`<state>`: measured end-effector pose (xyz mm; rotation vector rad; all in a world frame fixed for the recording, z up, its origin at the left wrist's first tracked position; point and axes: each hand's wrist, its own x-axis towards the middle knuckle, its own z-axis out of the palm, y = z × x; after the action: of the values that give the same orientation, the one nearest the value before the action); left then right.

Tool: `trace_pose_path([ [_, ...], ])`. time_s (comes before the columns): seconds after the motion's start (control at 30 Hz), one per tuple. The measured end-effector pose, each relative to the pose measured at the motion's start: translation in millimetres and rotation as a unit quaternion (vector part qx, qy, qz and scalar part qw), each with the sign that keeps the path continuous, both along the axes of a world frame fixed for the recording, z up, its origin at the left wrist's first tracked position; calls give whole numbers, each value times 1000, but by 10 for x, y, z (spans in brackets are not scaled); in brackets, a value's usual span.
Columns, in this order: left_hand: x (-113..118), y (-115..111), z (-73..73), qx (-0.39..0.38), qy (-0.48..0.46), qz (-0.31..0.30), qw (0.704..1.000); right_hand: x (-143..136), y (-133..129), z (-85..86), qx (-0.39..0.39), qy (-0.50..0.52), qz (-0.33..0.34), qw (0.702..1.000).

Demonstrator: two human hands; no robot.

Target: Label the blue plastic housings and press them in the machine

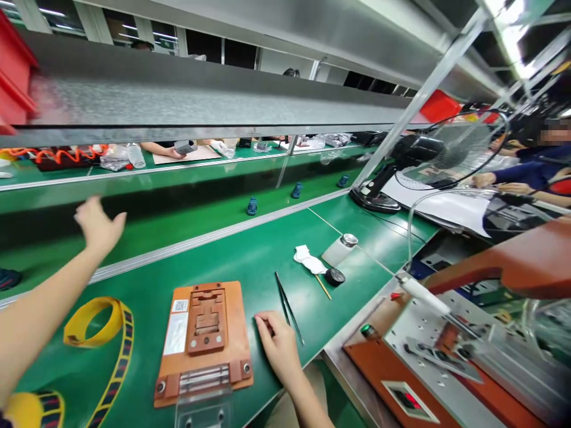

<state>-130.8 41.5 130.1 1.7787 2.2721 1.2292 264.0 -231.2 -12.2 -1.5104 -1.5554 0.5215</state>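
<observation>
My left hand (99, 226) reaches out over the green conveyor belt at the left, fingers apart, with nothing in it. My right hand (280, 346) rests on the green table with its fingers curled in, and nothing shows in them. Beside it on the right lie black tweezers (288, 306). To its left sits a brown fixture (206, 321) with a cut-out recess and a clear hinged cover (203, 404). Small dark-blue parts stand apart along the belt, the nearest blue part (252, 206) in the middle. Another dark part (9, 278) is at the left edge.
A yellow-edged carrier tape (96, 324) curls at the left. Behind the tweezers are a white dispenser bottle (339, 249), a white cloth (310, 260) and a black round cap (334, 276). A press machine (446, 345) and a fan (419, 151) stand right. Co-workers sit beyond.
</observation>
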Motion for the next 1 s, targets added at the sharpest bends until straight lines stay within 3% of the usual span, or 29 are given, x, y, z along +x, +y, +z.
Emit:
trace_pose_path([
  [0.07,638,245,-42,-28,-9,-102,994,3,-5,17,11,3,11,1000],
  [0.13,1428,533,-138,-61,-17,-186,981,10,-21,25,18,11,18,1000],
  [0.27,2925,1008,-356,-87,-39,-270,958,-12,-53,-81,46,32,17,998],
  [0.33,3434,1146,-447,-86,-63,-271,957,-42,-48,-213,75,36,15,996],
  [0.43,3846,1250,-567,-91,-123,-248,957,-75,-8,-441,121,29,8,992],
  [0.5,3929,1274,-621,-96,-177,-228,953,-78,18,-542,131,16,16,991],
  [0.6,3852,1248,-599,-84,-274,-207,936,-74,20,-547,114,7,43,993],
  [0.73,3463,1039,-320,-81,-413,-232,877,-72,-35,-364,116,54,31,991],
  [0.87,2867,483,50,-80,-522,-287,799,-10,-85,-179,85,92,69,990],
  [1.0,2324,-348,201,-86,-586,-320,740,79,-41,44,38,136,110,984],
])
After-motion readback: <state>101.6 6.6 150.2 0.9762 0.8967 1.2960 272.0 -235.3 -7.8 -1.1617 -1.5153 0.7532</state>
